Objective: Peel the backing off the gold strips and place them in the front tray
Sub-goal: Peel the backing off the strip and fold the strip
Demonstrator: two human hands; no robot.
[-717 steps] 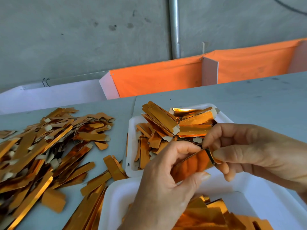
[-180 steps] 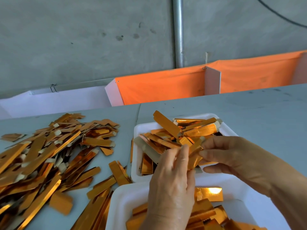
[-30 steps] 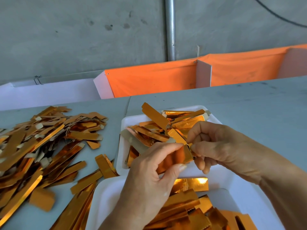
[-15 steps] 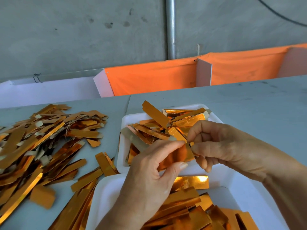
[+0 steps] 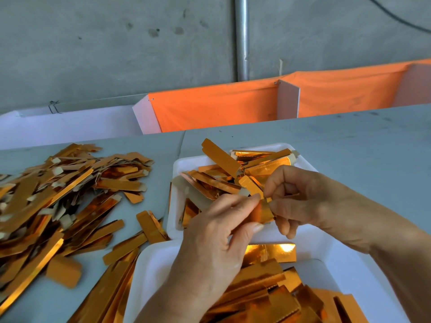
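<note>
At frame centre, the left hand and right hand pinch opposite ends of one strip above the tray. The backing seam is hidden, probably just starting; a hard tug could crease or tear the foil.

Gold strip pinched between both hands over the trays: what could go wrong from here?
1. The gold strip is held only by fingertips of the left hand and right hand; the foil might crease or tear while peeling.
2. It sits above the seam between the rear tray and front tray, so a slip could drop it among unpeeled strips.
</note>
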